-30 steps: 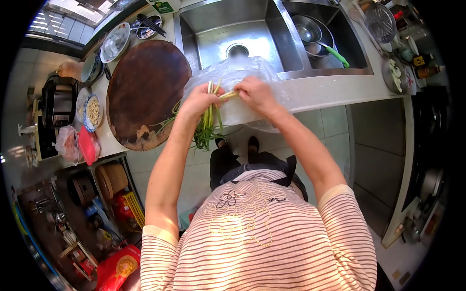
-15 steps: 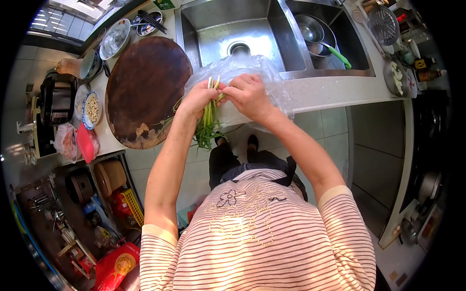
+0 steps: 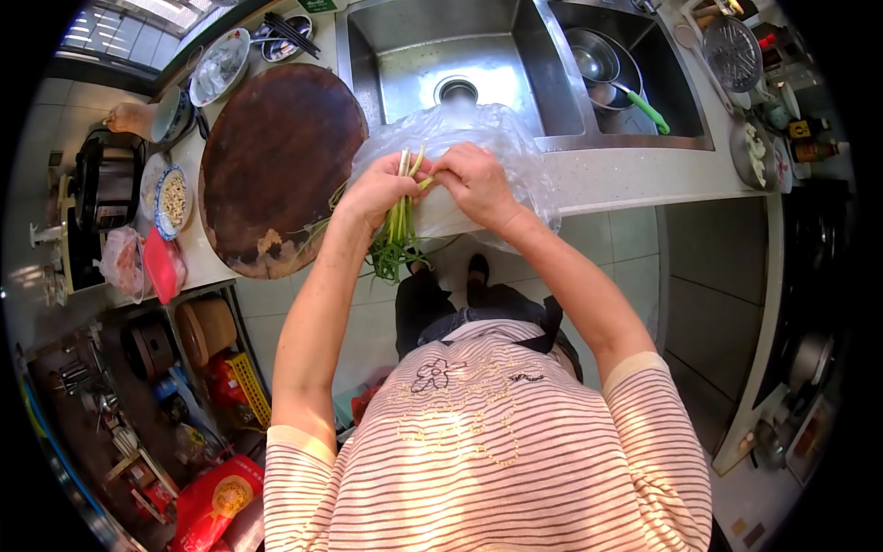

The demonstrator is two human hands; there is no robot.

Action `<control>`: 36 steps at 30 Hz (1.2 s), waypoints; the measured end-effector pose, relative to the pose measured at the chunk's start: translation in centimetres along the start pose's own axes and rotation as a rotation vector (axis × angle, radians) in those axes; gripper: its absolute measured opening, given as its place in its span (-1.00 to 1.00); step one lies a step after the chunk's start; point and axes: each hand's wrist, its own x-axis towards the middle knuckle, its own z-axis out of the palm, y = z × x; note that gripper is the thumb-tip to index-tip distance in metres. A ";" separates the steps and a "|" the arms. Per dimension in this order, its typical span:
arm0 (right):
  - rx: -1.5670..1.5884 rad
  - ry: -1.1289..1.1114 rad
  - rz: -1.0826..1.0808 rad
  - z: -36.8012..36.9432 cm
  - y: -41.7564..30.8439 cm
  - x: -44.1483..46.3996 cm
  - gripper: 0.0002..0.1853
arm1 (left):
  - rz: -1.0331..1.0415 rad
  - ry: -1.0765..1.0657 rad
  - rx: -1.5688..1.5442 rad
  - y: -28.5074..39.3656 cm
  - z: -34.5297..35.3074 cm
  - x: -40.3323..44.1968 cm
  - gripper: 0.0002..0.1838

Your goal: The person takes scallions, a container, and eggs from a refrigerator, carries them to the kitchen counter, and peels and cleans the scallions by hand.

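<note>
My left hand (image 3: 375, 191) is closed around a bunch of scallions (image 3: 395, 232), white stalk ends up and green leaves hanging below toward the floor. Close beside it, my right hand (image 3: 475, 186) pinches a pale yellow-green scallion piece (image 3: 426, 183) that sticks out of the bunch; its fingertips partly hide the end. Behind and under both hands, a clear plastic bag (image 3: 520, 152) is spread over the counter's front edge and the sink rim. A round, dark wooden chopping board (image 3: 280, 166) lies left of my left hand.
Beyond the bag is a steel sink (image 3: 414, 69); its right basin holds pots and a green handle (image 3: 644, 109). At left stand a bowl of pale bits (image 3: 172, 202), a red container (image 3: 162, 267) and a rice cooker (image 3: 112, 189). A bowl (image 3: 752, 152) sits at far right.
My right hand has drawn slightly away from the left, and more of the pale scallion piece shows between them. The left hand still holds the bunch. The view has shifted slightly.
</note>
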 end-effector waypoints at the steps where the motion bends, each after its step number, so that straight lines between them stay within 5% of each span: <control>1: 0.047 0.008 0.058 0.0 0.1 0.0 -0.97 | -0.003 0.008 0.002 0.0 0.1 -0.1 -0.65; 5: 0.055 0.057 0.107 0.0 0.3 -0.1 -0.91 | -0.019 0.026 -0.003 0.1 0.2 -0.4 -0.61; 14: 0.878 0.173 0.856 -1.9 1.2 1.0 -0.87 | -0.039 0.090 0.143 0.0 -0.8 -1.2 -0.60; 17: 0.742 0.201 0.716 -1.6 2.9 0.6 -0.88 | -0.030 0.124 0.183 0.1 -1.0 -1.7 -0.62; 23: 0.064 -0.083 0.120 -2.3 0.7 0.0 -0.88 | -0.034 0.159 0.216 0.4 -0.5 -1.9 -0.62; 27: 0.022 -0.248 0.345 -2.0 -0.8 0.4 -0.83 | 0.097 0.203 0.282 0.3 1.2 -2.0 -0.62; 36: 0.259 -0.205 0.471 -2.2 0.9 0.2 -0.78 | 0.147 0.310 0.428 -0.6 0.7 -2.1 -0.61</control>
